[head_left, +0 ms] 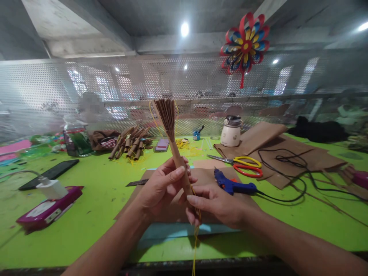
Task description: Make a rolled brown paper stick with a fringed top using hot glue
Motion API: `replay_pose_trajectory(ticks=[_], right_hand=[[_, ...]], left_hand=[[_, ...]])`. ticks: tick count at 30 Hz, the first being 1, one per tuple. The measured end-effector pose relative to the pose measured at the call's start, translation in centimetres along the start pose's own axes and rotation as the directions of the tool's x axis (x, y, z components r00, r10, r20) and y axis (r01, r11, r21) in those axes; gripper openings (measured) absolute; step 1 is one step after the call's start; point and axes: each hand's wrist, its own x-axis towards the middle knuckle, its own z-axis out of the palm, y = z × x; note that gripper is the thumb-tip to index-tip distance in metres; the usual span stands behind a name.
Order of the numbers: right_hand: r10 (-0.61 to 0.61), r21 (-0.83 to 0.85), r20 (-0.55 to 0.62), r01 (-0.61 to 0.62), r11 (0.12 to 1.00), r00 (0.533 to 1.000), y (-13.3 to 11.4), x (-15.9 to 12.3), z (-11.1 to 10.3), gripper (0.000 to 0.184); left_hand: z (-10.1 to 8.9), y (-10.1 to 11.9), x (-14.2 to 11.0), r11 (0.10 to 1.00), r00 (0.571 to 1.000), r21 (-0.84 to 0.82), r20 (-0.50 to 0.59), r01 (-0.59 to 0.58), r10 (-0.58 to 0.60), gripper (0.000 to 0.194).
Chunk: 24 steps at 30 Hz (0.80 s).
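Both hands hold a small broom-like piece of folded brown paper [165, 117], tilted, with its pleated strips fanned out at the top. My left hand [163, 182] grips the rolled handle at the middle, thumb across its front. Lower down, my right hand [214, 203] is closed round the handle's bottom end. Yellow string [195, 245] hangs from that end towards the table edge, and a thin yellow loop shows behind the fan. Under the hands lies a brown paper sheet [172, 212] on a light blue sheet [161, 232]. A blue glue gun [232, 186] rests right of my right hand.
Scissors [238, 163] and a white flask [230, 132] stand behind the glue gun, near brown paper sheets [299, 157] and a black cord [287, 199]. Left are a purple power strip [50, 211], a phone [50, 174], a bottle [76, 138] and several rolled paper pieces [130, 147].
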Motion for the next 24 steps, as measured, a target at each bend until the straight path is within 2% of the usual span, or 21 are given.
replay_pose_trajectory(ticks=[4, 7, 12, 17, 24], right_hand=[[-0.005, 0.008, -0.017, 0.005, 1.0, 1.0, 0.4, 0.1, -0.2, 0.035], [-0.009, -0.014, -0.091, 0.007, 1.0, 0.996, 0.9, 0.3, -0.2, 0.033], [-0.011, -0.156, -0.243, -0.028, 0.987, 0.97, 2.0, 1.0, -0.1, 0.037], [0.036, -0.129, -0.309, -0.08, 0.988, 0.95, 2.8, 1.4, 0.0, 0.041], [0.0, -0.052, -0.349, -0.019, 0.998, 0.937, 3.6, 1.5, 0.1, 0.037]], left_hand=[[-0.1, -0.1, 0.1, 1.0, 0.999, 0.005, -0.034, -0.015, 0.015, 0.023], [-0.1, -0.4, 0.3, 1.0, 0.993, 0.015, -0.115, -0.026, 0.027, 0.026], [0.1, -1.2, 0.9, 0.999, 0.972, 0.021, -0.231, -0.028, 0.032, 0.024], [0.2, -1.8, 1.1, 1.0, 0.969, 0.028, -0.247, 0.003, 0.004, 0.024], [0.0, -1.9, 1.2, 0.999, 0.968, 0.034, -0.252, -0.011, 0.019, 0.026]])
